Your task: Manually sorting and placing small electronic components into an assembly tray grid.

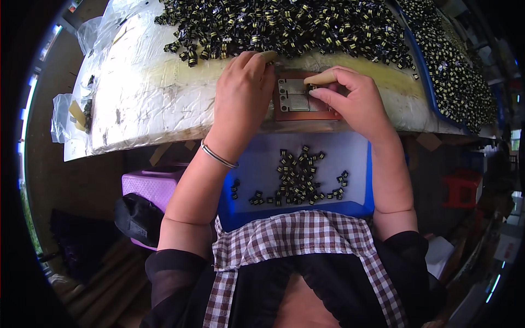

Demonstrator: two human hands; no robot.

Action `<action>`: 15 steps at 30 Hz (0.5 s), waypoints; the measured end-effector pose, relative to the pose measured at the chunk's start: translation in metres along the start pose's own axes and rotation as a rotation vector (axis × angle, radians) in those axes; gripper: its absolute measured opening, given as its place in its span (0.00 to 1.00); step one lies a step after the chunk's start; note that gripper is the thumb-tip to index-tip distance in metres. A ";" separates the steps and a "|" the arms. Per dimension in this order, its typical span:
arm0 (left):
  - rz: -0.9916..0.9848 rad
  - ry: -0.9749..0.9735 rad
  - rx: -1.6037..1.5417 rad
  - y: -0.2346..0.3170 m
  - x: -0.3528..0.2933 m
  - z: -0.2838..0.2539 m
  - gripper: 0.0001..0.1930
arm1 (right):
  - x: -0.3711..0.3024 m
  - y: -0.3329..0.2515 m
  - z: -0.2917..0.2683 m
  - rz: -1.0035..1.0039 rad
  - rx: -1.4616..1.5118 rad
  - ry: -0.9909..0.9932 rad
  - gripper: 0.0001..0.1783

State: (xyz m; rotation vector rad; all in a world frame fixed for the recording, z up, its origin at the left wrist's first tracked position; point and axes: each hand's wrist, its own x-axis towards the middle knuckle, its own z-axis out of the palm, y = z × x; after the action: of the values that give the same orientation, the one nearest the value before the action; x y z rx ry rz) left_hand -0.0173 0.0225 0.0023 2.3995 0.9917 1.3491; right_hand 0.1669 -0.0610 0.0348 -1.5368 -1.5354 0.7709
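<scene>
Evidently the risk sits at the fingertips: the right hand (355, 98) pinches a small part (311, 87), mostly hidden by thumb and covered forefinger, just over the slotted metal plate (295, 101), so a slack or crooked hold might drop it or set it down askew. The left hand (244, 82) bends its fingers together at the near fringe of the heap of black-and-yellow pieces (284, 27); whether they grip anything I cannot tell. The plate lies on a reddish-brown block (283, 116) close to the near edge of the worktable (164, 104), about the middle of that edge, and a hard push toward the body could, I judge, shift it if it is not fixed (no clamp shows). The loose film over the tabletop might snag or slide, and pieces brushed from the heap could roll past the near edge, into the blue bin (345, 207) below or beside it onto the floor. The blue tray (424, 71) toward the table's right end looks crowded enough to spill if knocked. As for brands and labels, none can be read on the plate, pieces, bin or tray; marks on a pale carton (508, 247) at far right are too small to make out.
</scene>
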 end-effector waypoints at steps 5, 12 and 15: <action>-0.091 -0.128 -0.275 0.012 0.000 -0.006 0.07 | 0.000 -0.005 -0.001 -0.084 -0.184 -0.037 0.08; 0.076 -0.184 -0.135 0.014 -0.002 -0.006 0.05 | -0.001 -0.006 0.004 -0.156 -0.255 0.027 0.09; 0.071 -0.181 -0.129 0.014 -0.003 -0.004 0.06 | -0.004 -0.003 0.009 -0.198 -0.251 0.097 0.09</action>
State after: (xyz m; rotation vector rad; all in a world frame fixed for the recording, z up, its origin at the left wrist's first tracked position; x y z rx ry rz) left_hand -0.0152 0.0097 0.0096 2.4279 0.7550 1.1545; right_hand 0.1574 -0.0642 0.0330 -1.5449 -1.7306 0.3970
